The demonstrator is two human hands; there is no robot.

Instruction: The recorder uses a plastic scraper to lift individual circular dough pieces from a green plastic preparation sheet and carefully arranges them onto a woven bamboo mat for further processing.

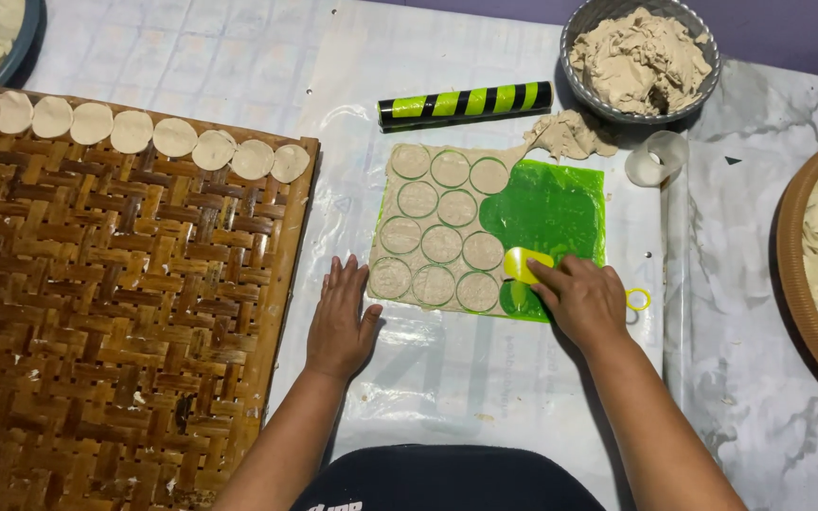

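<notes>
Dough sheet [437, 232], scored into round discs, lies on the green mat [556, 213] in front of us, with scraps already cleared off the mat's right half. Our right hand [584, 301] is closed on a yellow scraper [523, 265], its edge at the sheet's right border near the lowest discs. Our left hand [341, 322] rests flat and open on the plastic sheet [466, 369] just left of the mat, holding nothing. To do this well, we judge, we should keep the scraper low and slide it under the trimmings between circles, not into the discs, while the left palm steadies the mat. Finished discs [134, 131] line the woven tray [106, 303].
</notes>
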